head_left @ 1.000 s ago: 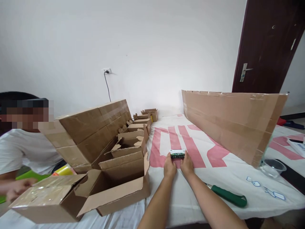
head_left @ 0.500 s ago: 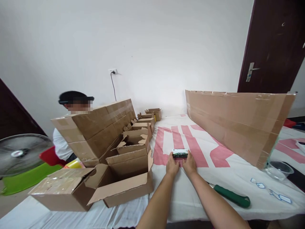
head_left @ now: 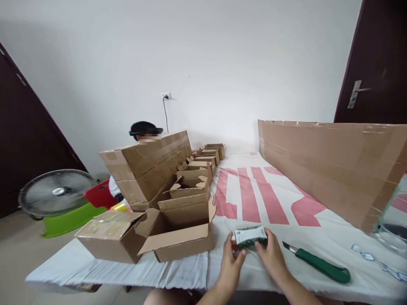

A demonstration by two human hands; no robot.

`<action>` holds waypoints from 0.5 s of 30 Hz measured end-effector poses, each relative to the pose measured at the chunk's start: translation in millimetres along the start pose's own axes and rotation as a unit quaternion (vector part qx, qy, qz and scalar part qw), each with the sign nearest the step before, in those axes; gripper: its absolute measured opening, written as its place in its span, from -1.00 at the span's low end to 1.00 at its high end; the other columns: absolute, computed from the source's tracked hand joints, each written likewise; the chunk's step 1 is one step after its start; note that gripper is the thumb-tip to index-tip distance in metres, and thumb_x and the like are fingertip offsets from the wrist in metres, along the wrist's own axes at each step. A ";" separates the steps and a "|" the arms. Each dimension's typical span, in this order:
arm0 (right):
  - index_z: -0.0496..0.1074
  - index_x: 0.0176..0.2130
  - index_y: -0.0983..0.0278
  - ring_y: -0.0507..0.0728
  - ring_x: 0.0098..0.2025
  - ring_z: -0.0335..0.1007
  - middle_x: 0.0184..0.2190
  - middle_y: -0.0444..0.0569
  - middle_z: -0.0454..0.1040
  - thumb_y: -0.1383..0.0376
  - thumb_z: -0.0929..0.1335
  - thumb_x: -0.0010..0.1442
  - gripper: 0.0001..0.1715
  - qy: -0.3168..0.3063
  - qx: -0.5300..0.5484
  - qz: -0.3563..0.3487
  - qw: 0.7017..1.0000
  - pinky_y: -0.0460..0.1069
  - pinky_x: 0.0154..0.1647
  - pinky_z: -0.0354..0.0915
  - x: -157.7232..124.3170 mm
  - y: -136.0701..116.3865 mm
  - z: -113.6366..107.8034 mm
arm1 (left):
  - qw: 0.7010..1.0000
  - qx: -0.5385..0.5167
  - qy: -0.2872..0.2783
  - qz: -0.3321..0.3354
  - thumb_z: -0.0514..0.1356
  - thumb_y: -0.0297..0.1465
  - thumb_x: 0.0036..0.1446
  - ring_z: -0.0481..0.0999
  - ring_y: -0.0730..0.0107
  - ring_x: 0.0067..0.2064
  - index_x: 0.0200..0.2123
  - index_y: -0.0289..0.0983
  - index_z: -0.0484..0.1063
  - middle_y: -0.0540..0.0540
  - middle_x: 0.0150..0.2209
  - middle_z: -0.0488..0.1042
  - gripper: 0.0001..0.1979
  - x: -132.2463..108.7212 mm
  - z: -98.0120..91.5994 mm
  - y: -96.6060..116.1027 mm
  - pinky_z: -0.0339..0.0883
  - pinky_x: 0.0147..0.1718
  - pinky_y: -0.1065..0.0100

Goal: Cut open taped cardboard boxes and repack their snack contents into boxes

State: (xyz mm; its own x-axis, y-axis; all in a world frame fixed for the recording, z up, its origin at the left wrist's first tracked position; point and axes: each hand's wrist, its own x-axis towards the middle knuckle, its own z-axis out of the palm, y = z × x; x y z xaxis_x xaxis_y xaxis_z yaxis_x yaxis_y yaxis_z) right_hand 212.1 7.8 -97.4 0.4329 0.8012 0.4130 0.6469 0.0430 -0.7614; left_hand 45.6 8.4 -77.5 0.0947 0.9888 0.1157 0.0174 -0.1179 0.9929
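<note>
A small dark green packet with a white label (head_left: 251,234) is between my two hands, near the front of the cloth-covered table. My left hand (head_left: 231,262) grips its left end, thumb at the near side. My right hand (head_left: 273,253) is closed round the right end, with the thumb on the packet's near face. To the right of my right hand lies a utility knife with a green handle (head_left: 322,264), its blade bared and pointing left. An open cardboard box (head_left: 186,243) stands left of my left hand.
More cardboard boxes (head_left: 190,182) run in a row toward the wall, beside a tall cardboard partition (head_left: 136,169); a person in a black cap (head_left: 143,127) sits behind it. Another cardboard panel (head_left: 324,165) stands right. A clear plastic bowl (head_left: 392,235) is at the right edge.
Both hands have drawn the packet nearer to me, and its labelled face now shows more. The camera view has turned left. The knife and boxes keep their places on the table.
</note>
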 end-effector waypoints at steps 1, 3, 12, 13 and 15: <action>0.22 0.10 0.30 0.28 0.09 0.38 0.01 0.16 0.43 0.20 0.29 0.11 -0.43 0.002 0.020 -0.025 0.999 0.16 0.10 0.32 -16.0 0.8 -1.1 | 0.999 0.035 0.015 0.021 0.22 -0.04 0.02 0.41 0.14 0.01 0.25 -0.29 0.12 -0.27 0.03 0.35 -0.20 -16.2 -7.2 -5.5 0.34 -0.08 0.25; 0.20 0.13 0.25 0.25 0.09 0.38 0.02 0.13 0.43 0.20 0.27 0.16 -0.45 -0.007 0.052 -0.067 0.996 0.14 0.07 0.35 -42.4 0.1 -0.8 | 0.990 0.116 0.051 0.057 0.18 -0.10 0.07 0.42 0.17 -0.06 0.26 -0.31 0.10 -0.23 -0.05 0.37 -0.25 -40.4 -22.1 -15.8 0.36 -0.15 0.25; 0.09 0.32 0.33 0.26 0.22 0.27 0.23 0.21 0.29 0.24 0.28 0.16 -0.22 -0.305 0.085 -0.216 0.924 0.13 0.20 0.26 -46.7 -34.7 6.3 | 0.920 0.360 0.144 0.055 0.20 -0.31 -0.02 0.49 0.11 -0.17 0.27 -0.24 0.12 -0.19 -0.12 0.37 -0.26 -54.4 -101.3 -16.0 0.45 -0.20 0.16; 0.06 0.34 0.32 0.27 0.21 0.29 0.22 0.19 0.30 0.25 0.28 0.16 -0.19 -0.335 0.085 -0.231 0.910 0.14 0.19 0.25 -43.8 -37.5 5.8 | 0.912 0.378 0.151 0.059 0.21 -0.32 -0.02 0.49 0.08 -0.12 0.24 -0.19 0.18 -0.18 -0.11 0.37 -0.30 -54.6 -109.5 -13.9 0.45 -0.15 0.13; -0.01 0.36 0.29 0.29 0.17 0.32 0.22 0.18 0.32 0.27 0.29 0.12 -0.12 -0.374 0.075 -0.250 0.890 0.17 0.17 0.27 -40.5 -41.4 5.0 | 0.894 0.409 0.169 0.074 0.23 -0.36 -0.06 0.45 0.00 0.01 0.16 -0.12 0.29 -0.19 -0.04 0.37 -0.37 -55.1 -122.9 -10.1 0.39 -0.02 0.04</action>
State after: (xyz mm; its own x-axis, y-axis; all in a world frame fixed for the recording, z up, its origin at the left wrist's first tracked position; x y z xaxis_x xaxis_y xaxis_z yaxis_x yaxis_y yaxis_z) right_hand 164.6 -23.4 -85.1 -0.4607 0.8306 0.3129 0.5260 0.5395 -0.6575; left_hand -82.1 -33.5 -90.4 -0.1476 0.9122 0.3823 0.7642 -0.1402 0.6296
